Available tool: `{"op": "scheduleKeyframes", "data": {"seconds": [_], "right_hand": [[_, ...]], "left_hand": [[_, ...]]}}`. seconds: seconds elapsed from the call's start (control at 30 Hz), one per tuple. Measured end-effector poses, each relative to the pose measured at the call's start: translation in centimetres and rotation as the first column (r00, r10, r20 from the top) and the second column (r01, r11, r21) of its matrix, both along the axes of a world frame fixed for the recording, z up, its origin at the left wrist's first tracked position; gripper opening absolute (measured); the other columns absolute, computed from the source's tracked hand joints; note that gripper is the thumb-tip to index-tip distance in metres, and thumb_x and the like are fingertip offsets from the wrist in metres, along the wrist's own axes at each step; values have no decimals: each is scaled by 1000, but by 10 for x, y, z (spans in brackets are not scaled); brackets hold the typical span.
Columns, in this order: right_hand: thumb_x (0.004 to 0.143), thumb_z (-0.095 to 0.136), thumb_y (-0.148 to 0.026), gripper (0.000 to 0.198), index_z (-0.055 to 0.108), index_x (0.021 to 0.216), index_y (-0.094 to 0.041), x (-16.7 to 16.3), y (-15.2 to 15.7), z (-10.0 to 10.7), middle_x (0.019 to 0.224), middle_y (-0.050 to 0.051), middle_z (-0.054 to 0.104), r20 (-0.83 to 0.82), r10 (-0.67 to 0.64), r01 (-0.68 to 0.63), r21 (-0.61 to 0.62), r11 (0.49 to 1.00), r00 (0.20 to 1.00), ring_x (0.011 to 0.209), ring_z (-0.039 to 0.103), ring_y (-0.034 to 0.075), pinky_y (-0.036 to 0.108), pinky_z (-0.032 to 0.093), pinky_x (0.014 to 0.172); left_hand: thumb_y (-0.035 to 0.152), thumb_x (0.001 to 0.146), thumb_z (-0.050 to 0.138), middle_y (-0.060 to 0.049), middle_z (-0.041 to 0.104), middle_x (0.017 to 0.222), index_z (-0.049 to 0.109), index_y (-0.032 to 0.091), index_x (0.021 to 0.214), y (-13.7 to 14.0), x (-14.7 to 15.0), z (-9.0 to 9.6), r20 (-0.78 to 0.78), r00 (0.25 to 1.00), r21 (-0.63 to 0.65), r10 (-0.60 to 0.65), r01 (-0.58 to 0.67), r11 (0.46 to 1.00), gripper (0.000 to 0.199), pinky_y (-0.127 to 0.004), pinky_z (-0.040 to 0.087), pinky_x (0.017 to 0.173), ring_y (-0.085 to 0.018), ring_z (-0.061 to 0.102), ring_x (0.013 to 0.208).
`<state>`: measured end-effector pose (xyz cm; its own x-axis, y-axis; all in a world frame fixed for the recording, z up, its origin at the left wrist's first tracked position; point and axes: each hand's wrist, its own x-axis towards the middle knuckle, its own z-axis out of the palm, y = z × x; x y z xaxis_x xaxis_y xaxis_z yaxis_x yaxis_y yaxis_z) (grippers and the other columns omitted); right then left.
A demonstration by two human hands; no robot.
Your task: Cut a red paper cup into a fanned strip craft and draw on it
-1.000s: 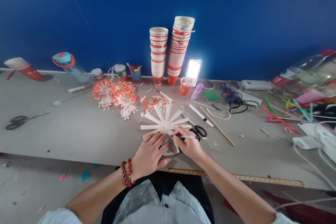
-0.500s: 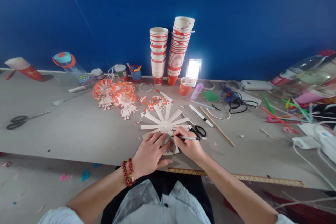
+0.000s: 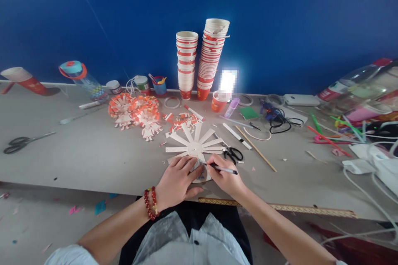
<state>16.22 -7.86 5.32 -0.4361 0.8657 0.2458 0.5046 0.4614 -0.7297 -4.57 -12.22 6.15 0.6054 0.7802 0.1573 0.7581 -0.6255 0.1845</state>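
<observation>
My left hand (image 3: 178,177) lies flat with its fingers stretched over a small pale paper piece (image 3: 203,177) that bears blue marks. A pen (image 3: 224,169) is pinched in my right hand (image 3: 226,178), its tip at the upper edge of that piece. Most of the piece is covered by my left fingers. Just beyond both hands, a paper cup cut into white strips (image 3: 195,148) is spread out like a wheel, partly under or behind the piece. Black-handled scissors (image 3: 234,155) rest to the right of it.
Two tall stacks of paper cups (image 3: 186,66) stand against the blue wall. Orange-and-white paper figures (image 3: 137,112) and paper scraps (image 3: 183,121) lie at left centre. A wooden stick (image 3: 256,149), a glue stick (image 3: 231,108) and cables (image 3: 276,118) are on the right. More scissors (image 3: 21,144) lie far left.
My right hand has shifted the pen slightly toward me, and the pen now slants more, its back end lower. My left hand stays on the paper. The whole view has moved a little.
</observation>
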Motion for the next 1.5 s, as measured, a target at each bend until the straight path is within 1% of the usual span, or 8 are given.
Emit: {"op": "scheduleKeyframes", "data": {"seconds": [0.23, 0.47, 0.77, 0.93, 1.1, 1.27, 1.4, 1.5], "right_hand": [[84, 48, -21, 8, 52, 79, -23, 1, -6, 4, 57, -4, 53, 26, 1, 0, -3, 1000, 1000, 50, 51, 15, 23, 37, 52], [83, 48, -20, 8, 52, 78, -23, 2, -12, 4, 58, -3, 53, 15, -18, 18, 27, 999, 1000, 53, 52, 15, 23, 38, 54], [82, 48, -19, 9, 53, 75, -23, 3, -13, 6, 56, -4, 52, 1, -22, 22, 21, 1000, 1000, 51, 50, 14, 22, 36, 52], [82, 49, -20, 9, 53, 74, -23, 4, -13, 3, 56, -4, 51, -38, -32, 32, -2, 999, 999, 50, 48, 13, 22, 36, 51], [84, 49, -21, 11, 53, 74, -22, 8, -13, -1, 56, -4, 50, -113, -60, 50, -86, 995, 992, 46, 44, 12, 22, 33, 45], [92, 48, -25, 10, 57, 87, -22, 7, -12, 0, 67, -2, 57, -139, -57, 40, -123, 992, 989, 55, 53, 14, 23, 41, 51], [95, 48, -28, 13, 57, 103, -23, 4, -9, -1, 83, 2, 66, -66, -33, 28, -73, 997, 997, 67, 61, 17, 25, 46, 61], [96, 47, -27, 14, 56, 106, -23, 2, -8, -2, 89, 3, 68, -18, -31, 31, -11, 999, 999, 76, 65, 19, 26, 47, 66]], "left_hand": [[56, 93, 42, -10, 48, 138, 45, 22, 138, 0, 0, 1, -17, 1000, -4, 0, 0, 1000, 57, -46, 30, 107, -29, 39, 128], [55, 92, 45, -11, 48, 137, 48, 21, 136, 0, 0, -1, 6, 1000, 3, -4, 4, 1000, 55, -47, 30, 107, -30, 38, 128], [55, 92, 45, -11, 48, 136, 47, 22, 136, 0, 1, 0, 0, 1000, 10, -2, 2, 1000, 55, -46, 31, 106, -30, 39, 127], [54, 92, 46, -11, 48, 135, 48, 21, 135, 0, 1, 0, -1, 1000, 20, -2, 2, 1000, 54, -46, 31, 106, -30, 40, 127], [54, 92, 47, -11, 49, 135, 47, 22, 136, 0, 1, 1, -11, 1000, 16, -3, 3, 1000, 54, -46, 31, 106, -30, 40, 127], [54, 93, 45, -11, 48, 137, 47, 22, 136, 0, 0, 3, -12, 1000, 2, -4, 4, 1000, 54, -45, 30, 106, -29, 40, 127], [57, 92, 44, -11, 48, 138, 46, 22, 137, 0, 0, 3, -8, 1000, -7, -4, 4, 1000, 57, -46, 30, 106, -30, 40, 127], [59, 91, 43, -11, 48, 138, 45, 21, 139, 0, 0, 2, -10, 1000, -5, -6, 6, 1000, 61, -45, 30, 107, -29, 40, 128]]}}
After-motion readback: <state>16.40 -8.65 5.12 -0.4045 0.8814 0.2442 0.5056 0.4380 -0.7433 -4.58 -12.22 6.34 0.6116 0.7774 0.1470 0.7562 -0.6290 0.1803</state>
